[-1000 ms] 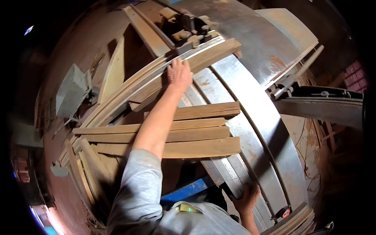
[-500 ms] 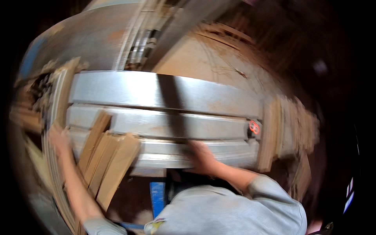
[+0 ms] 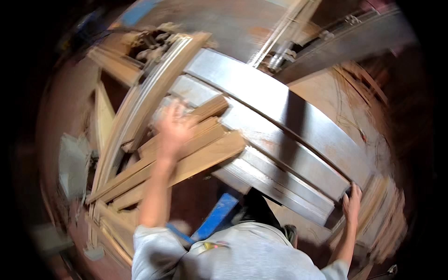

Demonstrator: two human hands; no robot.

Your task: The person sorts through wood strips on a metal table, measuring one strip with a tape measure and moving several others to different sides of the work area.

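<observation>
My left hand (image 3: pixel 176 128), smeared by motion, has its fingers apart above several wooden boards (image 3: pixel 205 156) that lie slanting across the near left part of a slotted metal table (image 3: pixel 261 121). It seems to hold nothing. At the right end of the table, my right hand (image 3: pixel 353 198) is closed, with a small dark patch at its fingertips. What it grips there is too blurred to name.
Long wooden strips (image 3: pixel 156 88) run along the table's left end. More stacked wood (image 3: pixel 380 210) stands beyond the right end. A grey metal beam (image 3: pixel 345 39) crosses the far side. A blue bar (image 3: pixel 217 217) is below the near edge.
The view has turned, so the table now slants down to the right. My right hand has gone from the near edge to the table's right end. My left hand has moved over the boards.
</observation>
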